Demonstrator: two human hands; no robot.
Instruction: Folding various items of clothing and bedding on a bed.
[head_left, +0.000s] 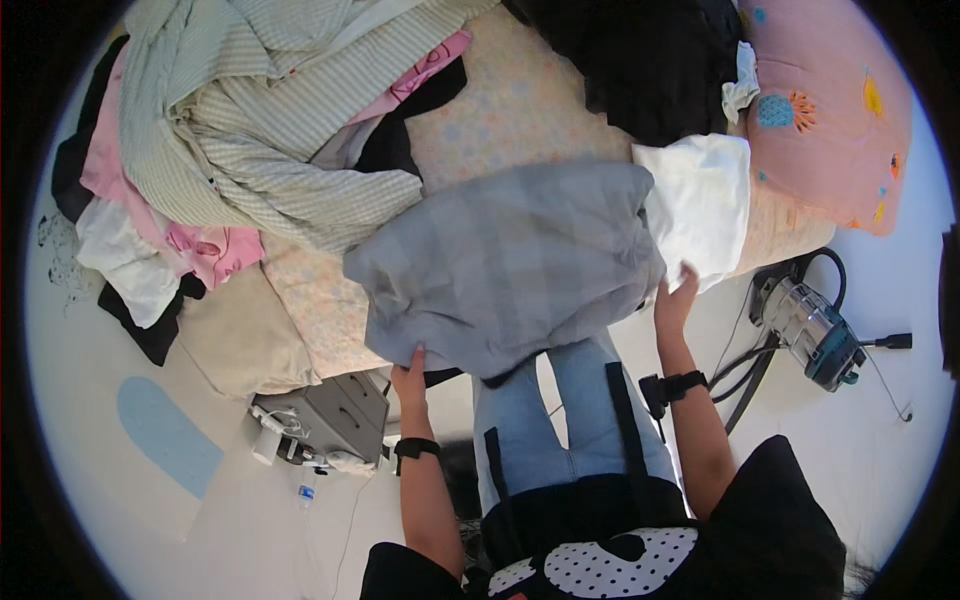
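Note:
A grey, faintly checked cloth garment (510, 262) lies bunched and spread across the front of the bed, its near edge hanging over my legs. My left hand (409, 375) grips its near left edge, thumb on top and the other fingers hidden beneath. At the right edge of the grey cloth is my right hand (676, 300), thumb and fingers apart, the thumb side touching or very near the fabric. Just beyond that hand, a folded white cloth (697, 206) rests partly under the grey one.
A striped garment (262, 127) tops a clothes pile at left, above a beige cushion (240, 334). Black clothing (660, 67) and a pink pillow (825, 112) lie at the far right. A grey drawer cabinet (337, 416) stands left; a vacuum cleaner (810, 330) stands right.

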